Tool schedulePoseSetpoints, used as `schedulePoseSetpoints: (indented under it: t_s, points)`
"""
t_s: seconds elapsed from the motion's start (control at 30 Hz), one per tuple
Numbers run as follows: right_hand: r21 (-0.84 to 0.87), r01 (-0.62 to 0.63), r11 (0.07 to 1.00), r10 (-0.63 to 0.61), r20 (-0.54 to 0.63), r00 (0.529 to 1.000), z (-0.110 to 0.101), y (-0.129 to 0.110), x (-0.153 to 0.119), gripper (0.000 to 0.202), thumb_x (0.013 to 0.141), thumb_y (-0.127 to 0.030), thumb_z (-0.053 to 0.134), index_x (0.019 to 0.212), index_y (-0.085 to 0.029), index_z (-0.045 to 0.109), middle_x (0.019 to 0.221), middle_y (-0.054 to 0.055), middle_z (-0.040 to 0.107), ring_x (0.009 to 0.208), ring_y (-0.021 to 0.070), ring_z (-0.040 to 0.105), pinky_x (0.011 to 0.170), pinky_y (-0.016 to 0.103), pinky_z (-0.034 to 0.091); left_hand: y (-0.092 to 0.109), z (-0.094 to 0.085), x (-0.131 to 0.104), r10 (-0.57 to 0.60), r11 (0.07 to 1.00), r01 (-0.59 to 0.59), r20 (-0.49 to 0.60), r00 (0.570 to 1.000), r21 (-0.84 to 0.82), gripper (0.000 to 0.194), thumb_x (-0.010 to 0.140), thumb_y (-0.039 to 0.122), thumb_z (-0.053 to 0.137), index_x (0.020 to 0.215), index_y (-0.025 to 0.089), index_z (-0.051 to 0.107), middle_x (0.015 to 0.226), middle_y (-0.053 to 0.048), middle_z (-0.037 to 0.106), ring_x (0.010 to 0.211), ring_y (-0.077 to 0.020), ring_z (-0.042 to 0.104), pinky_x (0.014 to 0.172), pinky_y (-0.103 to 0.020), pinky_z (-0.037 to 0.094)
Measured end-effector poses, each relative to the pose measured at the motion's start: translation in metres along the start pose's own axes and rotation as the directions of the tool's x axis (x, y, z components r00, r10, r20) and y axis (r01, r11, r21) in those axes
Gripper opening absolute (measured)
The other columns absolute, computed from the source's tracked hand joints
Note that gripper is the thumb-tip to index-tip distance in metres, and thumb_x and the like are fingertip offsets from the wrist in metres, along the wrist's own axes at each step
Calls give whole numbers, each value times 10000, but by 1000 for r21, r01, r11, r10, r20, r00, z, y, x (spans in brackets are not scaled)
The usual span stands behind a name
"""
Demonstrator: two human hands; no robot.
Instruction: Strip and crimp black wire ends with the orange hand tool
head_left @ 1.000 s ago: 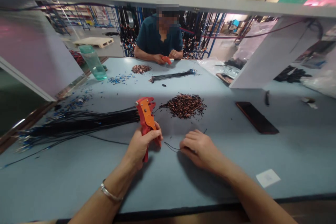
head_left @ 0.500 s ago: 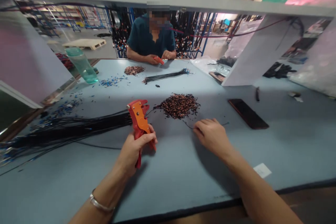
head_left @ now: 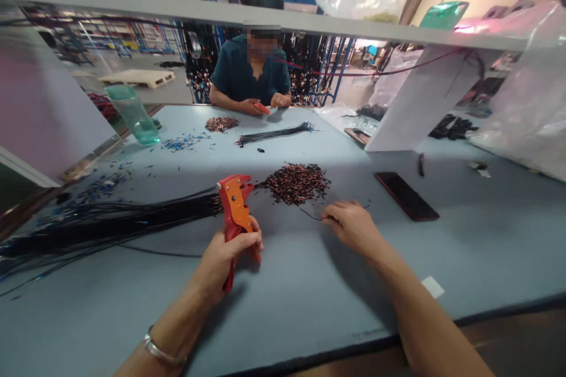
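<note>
My left hand is wrapped round the handles of a red and orange wire stripper, its jaws pointing away from me. Between the fingertips of my right hand is a thin black wire, one end sticking out to the left. A heap of short black and copper-coloured offcuts lies just beyond the two hands. To the left, a thick bundle of long black wires stretches across the table, its stripped ends close behind the stripper.
Across the table a person holds an orange tool. A phone lies right of my hand. Blue scraps, a green bottle and a second wire bundle lie or stand farther off. A shelf spans overhead.
The view has tilted up and shifted slightly. The stripper stays in my left hand and the wire in my right; both hands keep nearly the same places.
</note>
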State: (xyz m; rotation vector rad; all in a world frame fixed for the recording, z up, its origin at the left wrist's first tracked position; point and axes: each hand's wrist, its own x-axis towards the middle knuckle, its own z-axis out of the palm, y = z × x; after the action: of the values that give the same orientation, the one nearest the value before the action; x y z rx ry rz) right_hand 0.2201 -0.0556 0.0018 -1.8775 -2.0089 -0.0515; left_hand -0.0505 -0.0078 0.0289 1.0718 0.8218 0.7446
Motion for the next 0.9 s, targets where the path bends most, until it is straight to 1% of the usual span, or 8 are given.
schedulePoseSetpoints:
  t_s: [0.07, 0.2, 0.33, 0.43, 0.57, 0.7, 0.8, 0.9]
  points:
    - [21, -9, 1000, 9, -9, 1000, 0, 1, 0, 164, 805, -136, 547, 691, -204, 644, 685, 37, 689, 688, 187, 615, 660, 279, 389, -1, -1, 0, 1, 1000, -1, 31, 1000, -23, 171, 742, 250, 644, 865, 164, 563, 737, -10, 574, 696, -165, 554, 629, -283, 446]
    - [118, -3, 993, 9, -45, 999, -4, -2, -2, 160, 838, -190, 520, 869, -207, 676, 777, 43, 706, 665, 168, 626, 618, 256, 441, -4, -5, 1, -65, 988, 89, 184, 981, -127, 213, 736, 262, 641, 906, 150, 580, 728, -19, 579, 693, -173, 569, 660, -311, 462]
    - [347, 26, 938, 9, -101, 995, -10, -14, -2, 183, 856, -241, 502, 790, -202, 668, 726, 32, 684, 638, 159, 619, 611, 248, 457, -9, -8, 3, -116, 958, 198, 354, 928, -205, 260, 734, 280, 622, 939, 122, 598, 729, -41, 583, 689, -196, 589, 657, -345, 479]
    - [447, -11, 894, 104, -184, 977, -12, -24, -3, 180, 861, -270, 506, 773, -196, 644, 704, 23, 666, 650, 162, 609, 629, 247, 459, -13, -6, 3, -136, 956, 222, 380, 915, -191, 251, 726, 253, 628, 934, 114, 601, 728, -44, 585, 679, -189, 591, 652, -343, 483]
    - [543, -24, 839, 153, -194, 969, -13, -37, -7, 159, 880, -268, 501, 819, -194, 627, 624, -6, 613, 570, 136, 563, 571, 221, 441, -19, -4, 3, -142, 962, 221, 396, 907, -163, 255, 720, 246, 647, 935, 116, 602, 726, -41, 583, 676, -187, 586, 625, -346, 496]
    - [559, 82, 825, 77, -255, 964, -14, -51, -11, 137, 894, -238, 501, 846, -199, 623, 646, -5, 626, 578, 129, 577, 584, 217, 449, -22, -1, 2, -148, 959, 235, 430, 890, -156, 275, 709, 248, 659, 942, 113, 600, 724, -45, 589, 681, -192, 592, 623, -348, 497]
    - [508, 159, 846, 1, -300, 954, -12, -59, -13, 132, 898, -203, 495, 855, -198, 620, 685, 9, 645, 590, 129, 583, 585, 221, 444, -22, 2, -1, -169, 954, 262, 461, 871, -146, 285, 695, 246, 665, 933, 107, 595, 715, -48, 593, 671, -194, 597, 626, -347, 489]
    - [441, 212, 872, -77, -305, 949, -8, -64, -14, 142, 899, -185, 488, 839, -192, 617, 700, 22, 651, 603, 134, 580, 587, 231, 432, -22, 6, -4, -194, 948, 290, 479, 856, -134, 294, 679, 241, 669, 925, 99, 594, 706, -54, 600, 661, -193, 597, 623, -340, 480]
